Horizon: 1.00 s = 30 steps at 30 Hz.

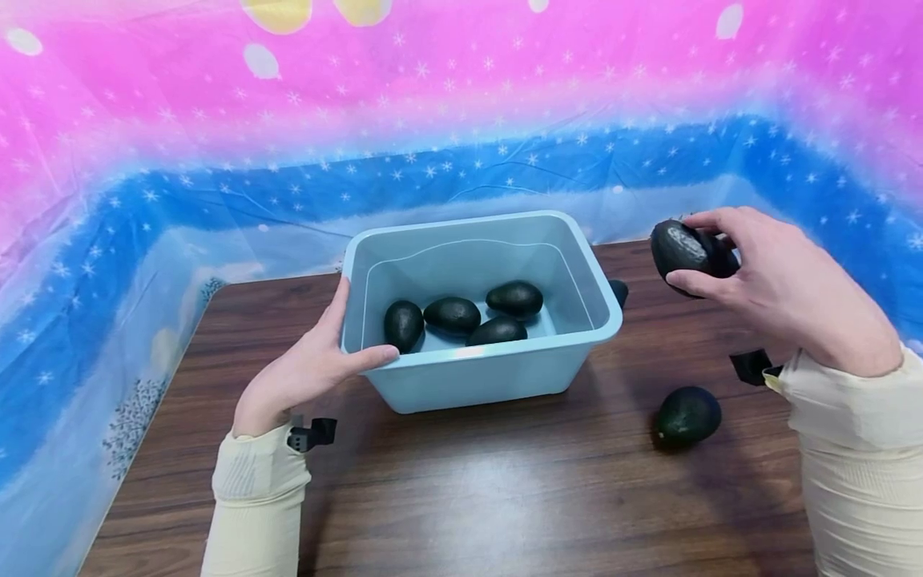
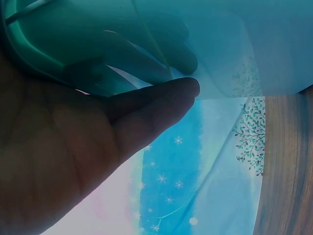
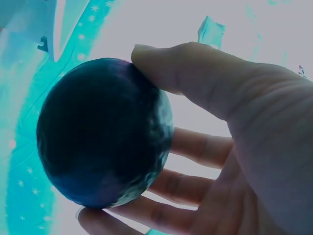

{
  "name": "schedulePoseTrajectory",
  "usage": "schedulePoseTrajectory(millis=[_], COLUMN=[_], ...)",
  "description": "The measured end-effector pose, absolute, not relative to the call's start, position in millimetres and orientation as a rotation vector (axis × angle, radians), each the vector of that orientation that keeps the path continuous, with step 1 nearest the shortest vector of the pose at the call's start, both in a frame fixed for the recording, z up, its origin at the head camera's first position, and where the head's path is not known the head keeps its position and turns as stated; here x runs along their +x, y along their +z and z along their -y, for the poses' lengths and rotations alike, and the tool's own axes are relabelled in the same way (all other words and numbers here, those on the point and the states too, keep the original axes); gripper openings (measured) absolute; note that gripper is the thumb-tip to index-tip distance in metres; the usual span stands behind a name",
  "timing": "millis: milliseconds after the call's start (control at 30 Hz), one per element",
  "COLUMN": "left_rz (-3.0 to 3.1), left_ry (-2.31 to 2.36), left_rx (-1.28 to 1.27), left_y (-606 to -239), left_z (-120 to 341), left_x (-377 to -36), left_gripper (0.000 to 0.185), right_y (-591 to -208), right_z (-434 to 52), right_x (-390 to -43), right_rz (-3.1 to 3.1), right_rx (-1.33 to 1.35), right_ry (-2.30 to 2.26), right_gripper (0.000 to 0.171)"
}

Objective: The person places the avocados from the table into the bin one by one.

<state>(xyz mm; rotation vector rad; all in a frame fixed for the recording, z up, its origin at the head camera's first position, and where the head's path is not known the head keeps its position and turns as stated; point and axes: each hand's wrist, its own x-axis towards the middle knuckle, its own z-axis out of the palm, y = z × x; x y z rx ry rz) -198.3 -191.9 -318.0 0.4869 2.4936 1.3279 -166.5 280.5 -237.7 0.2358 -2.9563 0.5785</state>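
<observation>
We see the head view bright and evenly lit, with soft glare on the near tabletop (image 1: 461, 497) and edges bowed by the lens. Both wrist views are blue-tinted: the left hand (image 2: 58, 161) dark and backlit, the right view's background washed out.

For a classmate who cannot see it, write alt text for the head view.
A right hand holds a dark green avocado above a brown wooden table, while the left hand grips the rim of a light blue plastic tub holding four avocados.
</observation>
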Motion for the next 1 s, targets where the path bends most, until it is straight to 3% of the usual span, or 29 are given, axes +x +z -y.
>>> schedulePoseTrajectory(millis=[1000], left_rz=[-2.495], left_ry=[1.345], left_rx=[0.516], left_y=[-321], left_z=[193], left_x=[-201], left_gripper=[0.107], right_y=[-226], right_z=[-224], right_x=[-169], right_rz=[2.809], right_rx=[0.549], right_ry=[0.6], right_gripper=[0.062])
